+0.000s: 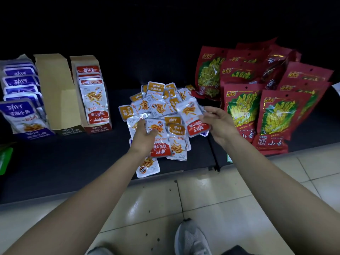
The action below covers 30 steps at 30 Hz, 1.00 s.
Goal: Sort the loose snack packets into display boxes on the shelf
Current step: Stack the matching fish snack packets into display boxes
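I see a dark, flat shelf board [73, 162] low to the ground, its back lost in shadow. Pale glossy floor tiles [220, 199] run along its near edge, and a grey mesh shoe [191, 240] stands on them.

My landmark is the heap of small silver foil snack packets with orange and red bands [158, 105], lying loose on the middle of the board. Well left of the heap stand three open cardboard display boxes in a row. The red-fronted box [93, 96], nearest the heap, is filled with red-banded packets. Left of it is a plain brown box [57, 92], which looks empty. The blue-fronted box [22, 100], farthest from the heap, is packed with blue-banded packets. Just right of the heap, large red plastic bags printed with yellow-green beans [257, 92] lean in overlapping rows. Far left of the heap, at the frame's edge, I can see something green [5, 159] that I cannot identify.

Both bare arms reach over the heap's near side. The left hand [145, 137] has its fingers curled round the top edge of a red-banded silver packet [160, 144], which hangs over the near packets. The right hand [219, 124] is at the heap's right edge with its fingers loosely bent, gripping a second red-banded packet [195, 118] by its side. A blue corner peeks out beneath that packet.
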### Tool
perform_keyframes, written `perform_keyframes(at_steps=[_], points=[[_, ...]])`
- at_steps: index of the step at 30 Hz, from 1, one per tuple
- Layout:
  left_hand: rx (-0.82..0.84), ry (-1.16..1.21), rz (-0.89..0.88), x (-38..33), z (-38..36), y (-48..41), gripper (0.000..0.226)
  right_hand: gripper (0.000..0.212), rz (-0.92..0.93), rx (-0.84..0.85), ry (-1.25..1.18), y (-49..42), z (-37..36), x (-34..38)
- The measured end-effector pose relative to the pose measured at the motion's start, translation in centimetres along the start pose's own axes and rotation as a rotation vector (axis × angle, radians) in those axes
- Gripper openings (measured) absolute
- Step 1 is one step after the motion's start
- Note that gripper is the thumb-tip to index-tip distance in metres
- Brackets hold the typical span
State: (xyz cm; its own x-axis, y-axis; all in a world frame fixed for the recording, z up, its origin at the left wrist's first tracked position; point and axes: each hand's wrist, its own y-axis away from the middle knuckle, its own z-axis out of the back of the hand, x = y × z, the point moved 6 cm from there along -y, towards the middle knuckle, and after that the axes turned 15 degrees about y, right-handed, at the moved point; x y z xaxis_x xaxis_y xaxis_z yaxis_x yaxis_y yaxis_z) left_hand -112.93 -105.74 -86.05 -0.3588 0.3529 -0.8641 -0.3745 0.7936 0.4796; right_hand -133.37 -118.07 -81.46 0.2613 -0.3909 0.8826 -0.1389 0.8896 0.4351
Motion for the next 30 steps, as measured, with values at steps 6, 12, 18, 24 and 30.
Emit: perform_keyframes(at_steps=[6,12,18,24,30], points=[[0.011,0.163,0.012,-0.1,0.0,0.3,0.069,0.026,0.076,0.219,0.173,2.6,-6.6,-1.5],[0.042,0.099,-0.134,-0.4,1.1,-0.1,0.081,0.02,0.332,0.148,0.538,0.7,-6.9,-0.8],[0.049,0.058,-0.242,-1.1,1.9,-0.2,0.094,0.063,0.396,0.227,1.332,-1.2,-7.6,-3.4],[0.04,-0.101,-0.333,-1.0,2.8,-0.3,0.088,0.037,0.445,0.196,0.868,0.1,-9.4,-3.6],[0.024,-0.083,-0.293,-0.7,4.2,-0.3,0.09,0.037,0.156,-0.004,0.722,-1.8,-8.6,-3.2]])
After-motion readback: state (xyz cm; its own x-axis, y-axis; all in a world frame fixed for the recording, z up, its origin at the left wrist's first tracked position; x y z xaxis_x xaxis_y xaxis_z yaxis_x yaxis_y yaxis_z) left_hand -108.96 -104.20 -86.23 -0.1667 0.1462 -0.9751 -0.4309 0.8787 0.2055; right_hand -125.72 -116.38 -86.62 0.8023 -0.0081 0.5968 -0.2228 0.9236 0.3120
